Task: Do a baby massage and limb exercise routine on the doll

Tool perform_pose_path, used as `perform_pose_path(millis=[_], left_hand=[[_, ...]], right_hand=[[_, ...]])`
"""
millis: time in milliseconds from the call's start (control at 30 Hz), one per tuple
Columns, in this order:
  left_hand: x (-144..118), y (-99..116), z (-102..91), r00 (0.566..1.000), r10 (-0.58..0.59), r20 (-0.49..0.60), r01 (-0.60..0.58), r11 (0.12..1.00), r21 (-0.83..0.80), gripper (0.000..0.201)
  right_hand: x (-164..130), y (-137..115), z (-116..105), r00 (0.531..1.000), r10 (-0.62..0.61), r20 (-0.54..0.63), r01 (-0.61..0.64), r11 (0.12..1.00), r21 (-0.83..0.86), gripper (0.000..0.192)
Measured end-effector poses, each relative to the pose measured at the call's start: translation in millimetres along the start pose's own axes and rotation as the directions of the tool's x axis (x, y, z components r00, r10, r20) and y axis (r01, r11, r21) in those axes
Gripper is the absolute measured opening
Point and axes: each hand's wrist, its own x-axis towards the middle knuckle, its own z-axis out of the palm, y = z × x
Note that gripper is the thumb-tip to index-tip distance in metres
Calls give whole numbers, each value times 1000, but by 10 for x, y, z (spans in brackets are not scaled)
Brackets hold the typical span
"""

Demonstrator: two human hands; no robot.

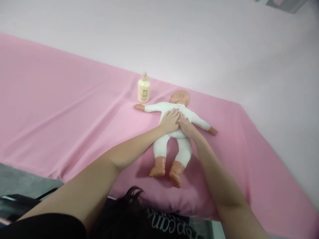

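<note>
Now both hands flat, fingers open: left hand (170, 120), right hand (186, 126) on doll (174, 132) chest; bottle (144, 88) near, bed edge (174, 207) close.

Smooth plastic doll (179, 99), matt cloth sheet (62, 109)

Looks like a baby-care practice room or nursing-skills setup rather than a lived-in home. A padded table (62, 109) is covered in a plain pink sheet (261, 186), pushed against a bare pale wall (199, 39). A training baby doll (174, 132) in a white onesie lies on its back, with a cream lotion bottle (144, 89) standing just beside its arm. Grey floor (22, 181) below.
</note>
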Motion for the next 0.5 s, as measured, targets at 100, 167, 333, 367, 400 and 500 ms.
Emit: perform_pose_path(millis=[100,167,333,367,400,500], left_hand=[[-174,-28,-57,1000,28,8,-28,1000,6,65],[-320,-21,-108,999,42,13,-42,999,12,60],[-529,85,-238,995,91,-30,-91,996,27,45],[-519,113,-261,996,84,-29,-83,996,35,42],[-492,140,-281,997,70,-21,-69,997,47,38],[-340,192,-325,1000,26,2,-26,996,87,38]], right_hand=[[-138,-12,-248,995,-14,103,13,1000,10,51],[-230,-28,-412,988,-11,155,6,999,35,49],[-293,-166,-549,981,33,192,-38,999,24,36],[-275,-199,-520,987,37,154,-37,999,-2,32],[-252,-227,-478,995,30,99,-27,999,-33,28],[-185,-271,-322,996,-15,-90,4,993,-116,23]])
